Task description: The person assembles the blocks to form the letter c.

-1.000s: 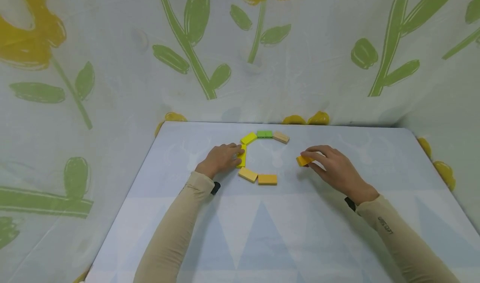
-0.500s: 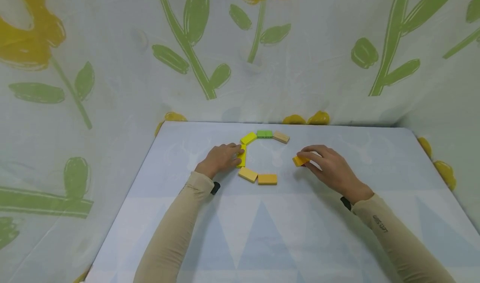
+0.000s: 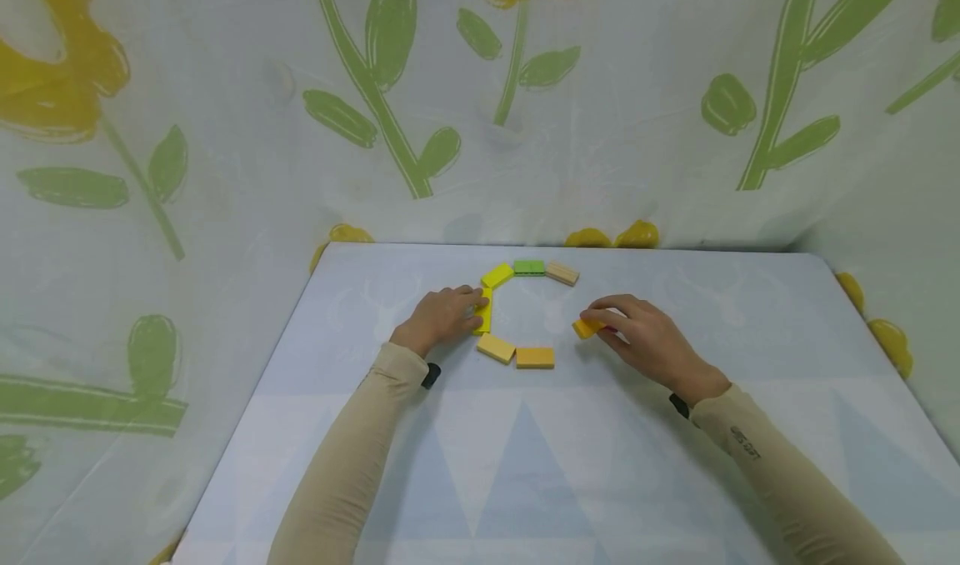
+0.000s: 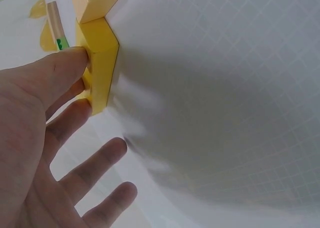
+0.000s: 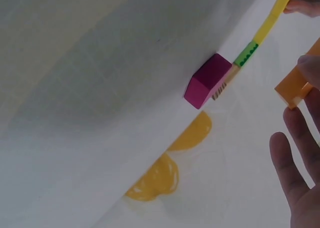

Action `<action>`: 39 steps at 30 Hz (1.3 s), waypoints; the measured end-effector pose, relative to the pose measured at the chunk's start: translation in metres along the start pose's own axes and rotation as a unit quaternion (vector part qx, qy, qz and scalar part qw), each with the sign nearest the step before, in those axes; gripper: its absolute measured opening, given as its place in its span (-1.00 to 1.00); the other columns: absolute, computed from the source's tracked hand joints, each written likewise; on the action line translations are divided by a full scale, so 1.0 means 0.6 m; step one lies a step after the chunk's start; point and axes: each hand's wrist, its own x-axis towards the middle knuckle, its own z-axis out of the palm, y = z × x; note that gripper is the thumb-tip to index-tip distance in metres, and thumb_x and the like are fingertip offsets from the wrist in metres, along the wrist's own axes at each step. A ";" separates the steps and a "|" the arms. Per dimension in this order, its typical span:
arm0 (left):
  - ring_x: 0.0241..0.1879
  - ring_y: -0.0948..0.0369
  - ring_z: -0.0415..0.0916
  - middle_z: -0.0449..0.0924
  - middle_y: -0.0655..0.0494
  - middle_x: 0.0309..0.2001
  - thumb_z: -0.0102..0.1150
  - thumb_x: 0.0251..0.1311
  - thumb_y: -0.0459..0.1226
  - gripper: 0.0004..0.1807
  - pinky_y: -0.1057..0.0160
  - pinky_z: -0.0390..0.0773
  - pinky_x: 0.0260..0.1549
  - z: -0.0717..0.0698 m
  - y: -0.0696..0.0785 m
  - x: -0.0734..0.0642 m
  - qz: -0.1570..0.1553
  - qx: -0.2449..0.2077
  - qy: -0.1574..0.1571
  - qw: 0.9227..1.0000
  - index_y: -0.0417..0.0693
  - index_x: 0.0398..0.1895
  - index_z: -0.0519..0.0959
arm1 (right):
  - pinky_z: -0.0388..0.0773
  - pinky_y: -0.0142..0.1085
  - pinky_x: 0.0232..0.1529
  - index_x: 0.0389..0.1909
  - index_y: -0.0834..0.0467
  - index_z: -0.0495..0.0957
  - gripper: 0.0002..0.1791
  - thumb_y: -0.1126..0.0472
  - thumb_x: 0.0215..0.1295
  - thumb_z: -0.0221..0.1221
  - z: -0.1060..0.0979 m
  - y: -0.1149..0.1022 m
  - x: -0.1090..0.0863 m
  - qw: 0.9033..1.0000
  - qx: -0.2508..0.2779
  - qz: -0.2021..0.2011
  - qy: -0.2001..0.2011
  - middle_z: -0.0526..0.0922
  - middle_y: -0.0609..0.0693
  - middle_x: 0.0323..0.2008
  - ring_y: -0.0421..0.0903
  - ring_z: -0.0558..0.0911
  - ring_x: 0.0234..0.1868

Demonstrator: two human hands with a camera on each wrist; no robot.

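My left hand has thumb and fingertips on the long sides of a yellow block, which lies on the table; its other fingers are spread. With thumb and fingertips my right hand pinches an orange block, held above the table to the right of the blocks. A magenta block stands beyond it in the right wrist view, mostly hidden by the hand in the head view. More blocks form an open curve: bright yellow, green, bare wood, pale yellow and orange-yellow.
The table has a pale cloth with blue triangles. Its far edge meets a hanging cloth printed with flowers and leaves. The curve of blocks is broken on its right side, by the right hand.
My right hand has moved left with the orange block, toward the blocks, and a bit of magenta now shows by its fingers. My left hand stays on the yellow block.
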 end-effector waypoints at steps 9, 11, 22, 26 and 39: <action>0.35 -0.04 0.38 0.33 0.04 0.47 0.08 0.49 -0.04 -0.50 -0.12 0.41 0.27 -0.002 0.001 0.000 -0.003 0.001 -0.004 1.000 0.14 0.43 0.46 | 0.63 -0.04 -0.01 0.05 0.09 0.68 -0.49 0.42 0.03 0.50 0.011 -0.009 0.005 0.999 0.015 0.005 -0.043 0.67 0.00 0.00 0.00 0.63 0.03; 0.35 -0.04 0.37 0.33 0.03 0.47 0.08 0.49 -0.04 -0.50 -0.12 0.41 0.27 -0.002 0.001 -0.001 -0.002 0.000 -0.005 1.000 0.14 0.43 0.45 | 0.64 -0.04 -0.01 0.04 0.08 0.68 -0.50 0.41 0.04 0.50 0.011 -0.011 0.005 0.998 0.016 0.010 -0.060 0.67 -0.01 -0.01 0.00 0.63 0.01; 0.34 -0.04 0.38 0.35 0.03 0.46 0.07 0.49 -0.03 -0.50 -0.11 0.42 0.26 0.000 -0.002 0.002 0.005 0.008 0.001 1.000 0.14 0.43 0.45 | 0.64 -0.10 -0.02 0.03 0.04 0.71 -0.57 0.37 0.11 0.47 0.017 -0.011 0.004 0.994 0.008 0.002 -0.111 0.66 -0.03 -0.02 -0.03 0.64 -0.01; 0.34 -0.04 0.39 0.34 0.03 0.46 0.06 0.49 -0.03 -0.50 -0.10 0.43 0.25 0.001 -0.003 0.004 0.008 0.011 0.001 1.000 0.14 0.43 0.45 | 0.60 -0.07 0.08 0.02 0.04 0.71 -0.57 0.39 0.12 0.46 0.021 -0.013 0.006 0.993 0.009 -0.016 -0.120 0.67 -0.04 -0.03 -0.03 0.64 0.01; 0.32 -0.02 0.40 0.36 0.03 0.45 0.05 0.49 -0.03 -0.51 -0.07 0.43 0.25 -0.001 -0.003 0.003 0.006 0.015 -0.003 1.000 0.14 0.43 0.45 | 0.63 -0.06 0.03 0.00 0.07 0.71 -0.56 0.44 0.08 0.47 0.033 -0.017 0.012 0.988 0.017 -0.027 -0.151 0.68 -0.04 -0.03 -0.03 0.65 0.02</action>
